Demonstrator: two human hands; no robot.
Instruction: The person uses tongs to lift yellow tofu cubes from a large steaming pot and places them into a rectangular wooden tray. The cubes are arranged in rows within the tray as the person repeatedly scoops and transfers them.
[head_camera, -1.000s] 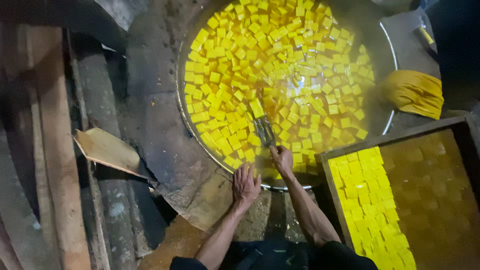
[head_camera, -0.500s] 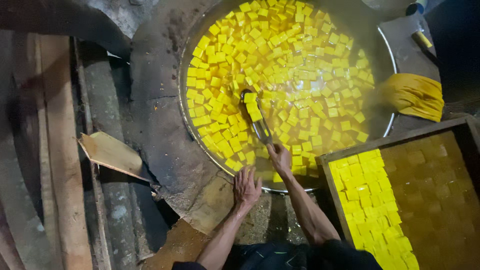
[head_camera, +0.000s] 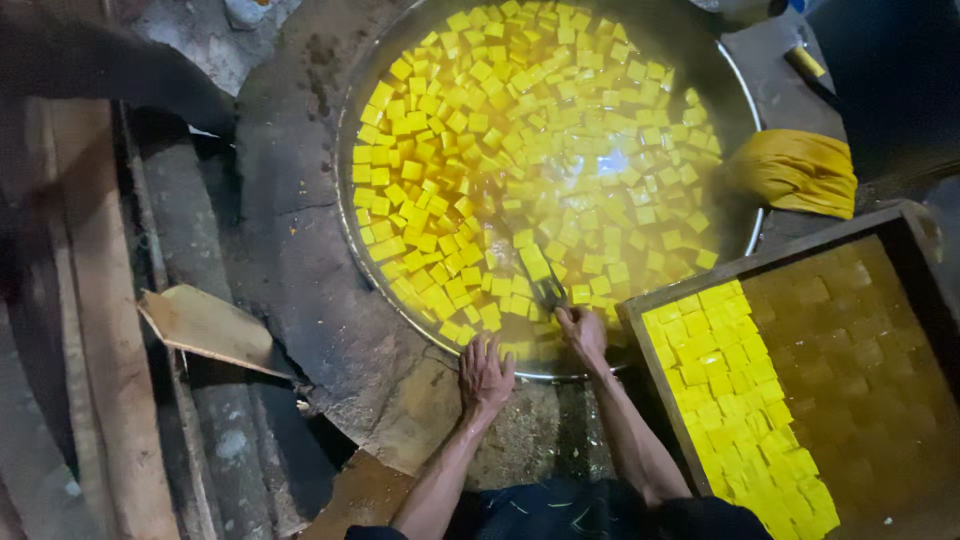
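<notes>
A large round metal pan (head_camera: 352, 235) holds yellow liquid with several yellow cubes (head_camera: 480, 150) floating in it. My right hand (head_camera: 583, 331) grips the handle of a slotted metal scoop (head_camera: 541, 285) that carries a yellow cube (head_camera: 536, 262) just above the liquid near the pan's near rim. My left hand (head_camera: 485, 375) rests flat, fingers spread, on the stone surround right at the rim. At the right, a wooden tray (head_camera: 860, 340) holds rows of yellow cubes (head_camera: 735, 390) along its left side.
A yellow cloth (head_camera: 795, 172) lies by the pan's right rim. A flat wooden piece (head_camera: 205, 325) sticks out at the left, beside long wooden beams (head_camera: 95, 300). The blackened stone surround (head_camera: 290, 220) rings the pan.
The scoop with a yellow cube has been drawn back from the middle of the pan toward the near rim. My left hand stayed on the rim. The camera view shifted.
</notes>
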